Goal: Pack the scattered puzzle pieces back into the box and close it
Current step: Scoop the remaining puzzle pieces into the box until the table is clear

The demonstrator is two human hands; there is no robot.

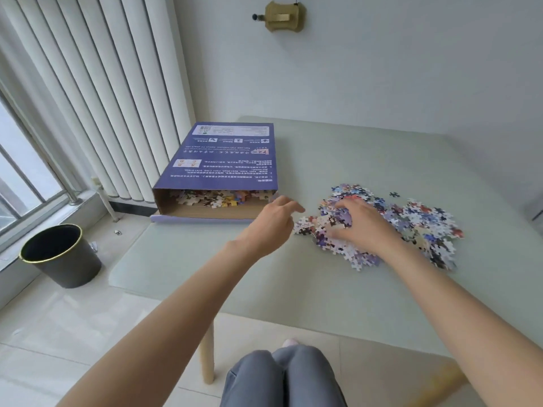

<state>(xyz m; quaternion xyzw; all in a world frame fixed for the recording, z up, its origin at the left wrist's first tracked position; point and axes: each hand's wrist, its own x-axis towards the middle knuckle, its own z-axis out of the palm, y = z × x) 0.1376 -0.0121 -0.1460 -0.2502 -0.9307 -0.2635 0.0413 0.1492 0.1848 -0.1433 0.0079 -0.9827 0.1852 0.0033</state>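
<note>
Head view is showing the box [217, 160] partly filled; a big loose pile [411, 224] is waiting. Right hand [357, 227] is gripping pieces, left hand [274, 221] hovering with relaxed fingers, holding nothing.

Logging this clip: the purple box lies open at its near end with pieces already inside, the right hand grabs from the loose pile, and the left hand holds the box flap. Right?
Not quite. In the head view the left hand holds nothing; it hovers open beside the box, between its open end and the pile. The rest stands: pieces inside, right hand grabbing from the pile.
</note>
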